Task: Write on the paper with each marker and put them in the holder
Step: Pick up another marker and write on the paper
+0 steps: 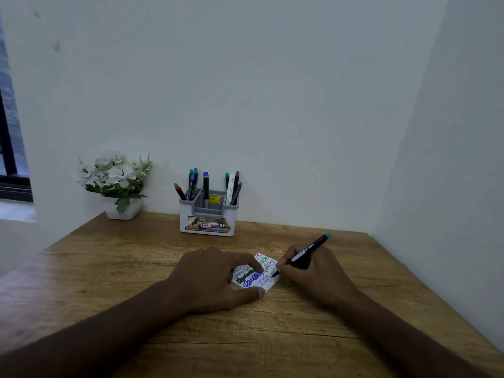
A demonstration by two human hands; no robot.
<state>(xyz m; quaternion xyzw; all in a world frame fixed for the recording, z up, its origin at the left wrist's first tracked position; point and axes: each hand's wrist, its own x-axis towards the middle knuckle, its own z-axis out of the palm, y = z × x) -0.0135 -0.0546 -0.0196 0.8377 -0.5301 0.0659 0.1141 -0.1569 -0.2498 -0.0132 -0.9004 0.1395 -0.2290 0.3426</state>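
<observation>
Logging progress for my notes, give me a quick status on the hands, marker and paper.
Right hand grips black marker, tip on paper. Left hand presses paper flat. Holder at back with markers in it; path to it unobstructed.

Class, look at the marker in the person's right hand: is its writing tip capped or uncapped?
Uncapped: the marker has its dark tip bare and resting on the paper, amid scribbles.

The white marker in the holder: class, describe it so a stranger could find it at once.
Find the grey holder against the back wall on the wooden table. Look in its right compartment. Among dark-barrelled markers with coloured caps, the white marker is the only pale barrel.
</observation>
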